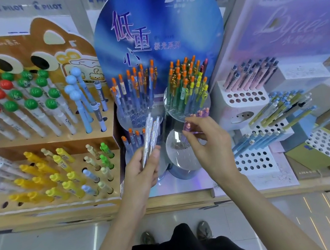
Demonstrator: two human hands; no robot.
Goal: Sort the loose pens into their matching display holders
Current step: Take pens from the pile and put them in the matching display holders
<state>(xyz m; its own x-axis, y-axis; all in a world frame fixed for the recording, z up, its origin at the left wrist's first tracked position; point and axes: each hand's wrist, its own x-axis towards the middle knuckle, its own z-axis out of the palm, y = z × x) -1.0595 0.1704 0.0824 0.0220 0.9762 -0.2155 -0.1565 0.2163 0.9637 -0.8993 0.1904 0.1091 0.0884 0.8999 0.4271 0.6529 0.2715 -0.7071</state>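
My left hand (pixel 143 167) grips a bundle of clear loose pens (pixel 150 136) that point up toward the blue oval display stand (pixel 156 23). My right hand (pixel 208 139) pinches a purple pen (pixel 187 127) just above the lower round clear holder (pixel 183 156). Above it, the upper right round holder (pixel 204 102) is packed with orange-capped green and yellow pens. The upper left round holder (pixel 134 117) carries orange-capped blue pens and has several free holes at its front.
A brown cartoon-cat stand (pixel 38 146) with ball-topped and yellow pens fills the left. A white tiered stand (pixel 244 98) with pink and blue pens and perforated boxes (pixel 325 146) stand at the right. The wooden shelf edge (pixel 172 202) runs below.
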